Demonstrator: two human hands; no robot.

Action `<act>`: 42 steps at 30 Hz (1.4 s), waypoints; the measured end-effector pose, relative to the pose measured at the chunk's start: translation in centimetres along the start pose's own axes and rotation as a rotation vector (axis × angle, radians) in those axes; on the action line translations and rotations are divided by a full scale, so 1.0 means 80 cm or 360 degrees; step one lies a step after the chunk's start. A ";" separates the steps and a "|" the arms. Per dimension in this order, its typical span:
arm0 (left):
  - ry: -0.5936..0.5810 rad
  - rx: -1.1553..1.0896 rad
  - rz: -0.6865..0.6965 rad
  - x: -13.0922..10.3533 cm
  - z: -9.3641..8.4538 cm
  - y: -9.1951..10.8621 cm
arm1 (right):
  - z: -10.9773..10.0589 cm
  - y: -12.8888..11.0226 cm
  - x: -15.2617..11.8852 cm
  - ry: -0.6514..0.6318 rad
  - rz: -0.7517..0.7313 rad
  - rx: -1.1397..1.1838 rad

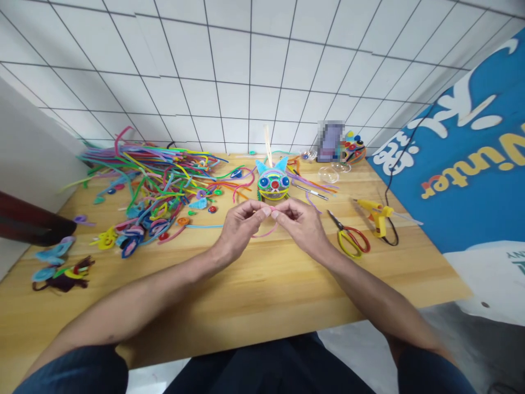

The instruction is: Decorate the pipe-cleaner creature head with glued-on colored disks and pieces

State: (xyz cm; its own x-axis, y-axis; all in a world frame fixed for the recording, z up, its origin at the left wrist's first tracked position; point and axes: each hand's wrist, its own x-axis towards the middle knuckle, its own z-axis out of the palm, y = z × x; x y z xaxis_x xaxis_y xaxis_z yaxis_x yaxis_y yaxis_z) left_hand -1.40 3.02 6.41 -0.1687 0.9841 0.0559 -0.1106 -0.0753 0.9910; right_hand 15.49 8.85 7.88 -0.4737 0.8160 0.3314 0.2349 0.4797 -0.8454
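My left hand (245, 223) and my right hand (298, 221) meet over the middle of the wooden table, thumbs and forefingers pinched on a thin pink pipe cleaner (268, 232). The pink strip curves in a loop below the fingertips. Just beyond the hands stands a round colourful figure (274, 184) with blue pointed ears, blue eyes, a red nose and light sticks rising behind it. A blue pipe cleaner (205, 226) lies to the left of my left hand.
A large heap of pipe cleaners (151, 164) covers the back left. To the right lie scissors (348, 235), a yellow glue gun (378, 216) with a cord and a pen (314, 191). Clear domes (328, 174) sit further back. A dark craft piece (65, 276) rests at the left.
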 end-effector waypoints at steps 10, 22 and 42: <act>-0.0347 0.0673 0.0310 0.012 -0.024 -0.005 | -0.013 0.006 0.004 -0.0215 -0.0296 -0.0456; -0.0098 -0.0050 -0.0118 0.007 -0.008 -0.023 | 0.003 0.018 0.002 -0.0065 0.0004 -0.0111; -0.0253 0.0511 0.0380 0.018 -0.026 -0.031 | 0.006 0.022 0.002 -0.0086 -0.0225 -0.0357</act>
State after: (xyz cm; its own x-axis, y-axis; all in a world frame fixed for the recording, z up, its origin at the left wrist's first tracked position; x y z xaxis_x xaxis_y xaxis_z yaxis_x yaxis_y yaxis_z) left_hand -3.37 4.26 3.83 0.0032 0.9596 0.2814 0.2280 -0.2747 0.9341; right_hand 15.41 9.69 6.24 -0.5582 0.7202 0.4120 0.3423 0.6522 -0.6764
